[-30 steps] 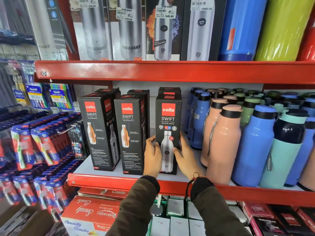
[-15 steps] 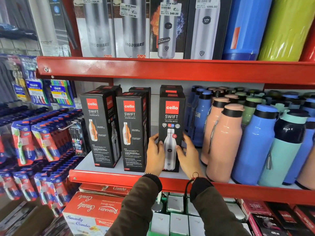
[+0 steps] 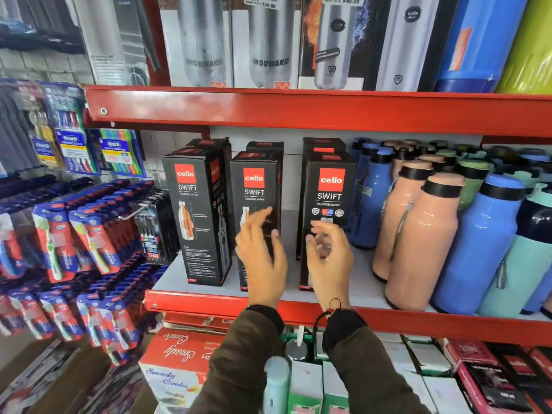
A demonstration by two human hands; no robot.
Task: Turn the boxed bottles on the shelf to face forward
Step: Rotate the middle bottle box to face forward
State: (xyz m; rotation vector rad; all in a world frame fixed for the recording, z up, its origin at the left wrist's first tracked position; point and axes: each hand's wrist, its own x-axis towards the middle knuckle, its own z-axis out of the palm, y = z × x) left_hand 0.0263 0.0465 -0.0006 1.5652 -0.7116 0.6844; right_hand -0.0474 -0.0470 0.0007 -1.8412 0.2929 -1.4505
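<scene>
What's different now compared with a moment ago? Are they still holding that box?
No. Both hands have let go of the right-hand cello box, which they were clasping by its sides. The left hand has shifted over in front of the middle cello box; the right hand hovers open. The right-hand box still faces forward, and the left cello box stayed put.

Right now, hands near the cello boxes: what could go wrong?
1. The left hand is open in front of the middle box; a careless reach could tip this tall, narrow carton.
2. The right box stands close to the blue bottle; turning it might knock that bottle.
3. The left box sits angled, side panel showing, so it may get skipped.
</scene>
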